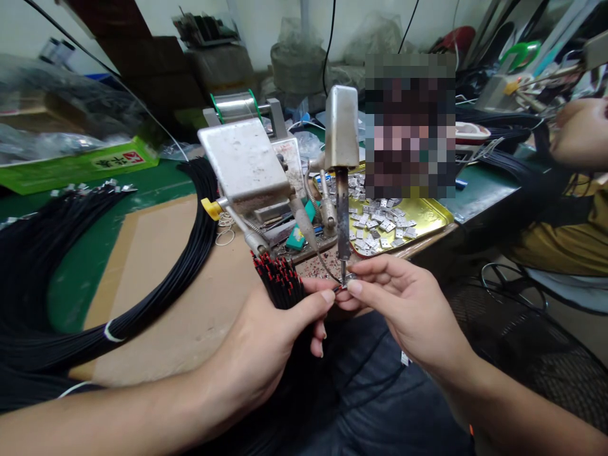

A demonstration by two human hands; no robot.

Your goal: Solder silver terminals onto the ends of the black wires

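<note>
My left hand (278, 329) is closed round a bundle of black wires with red tips (280, 278), and its thumb and forefinger pinch one wire end forward. My right hand (403, 301) pinches a small metal piece (350, 277) against that wire end. Both meet right under the tip of a fixed vertical soldering iron (342, 215), which hangs from a metal block (342, 123). A thin solder wire (327, 263) feeds in from the left toward the same spot.
A metal solder-feed machine (244, 164) stands behind my hands. A yellow tray (427, 218) holds several small metal pieces. A big loop of black cables (95, 278) lies on the brown board (166, 285) at left. Another person (565, 209) sits at right.
</note>
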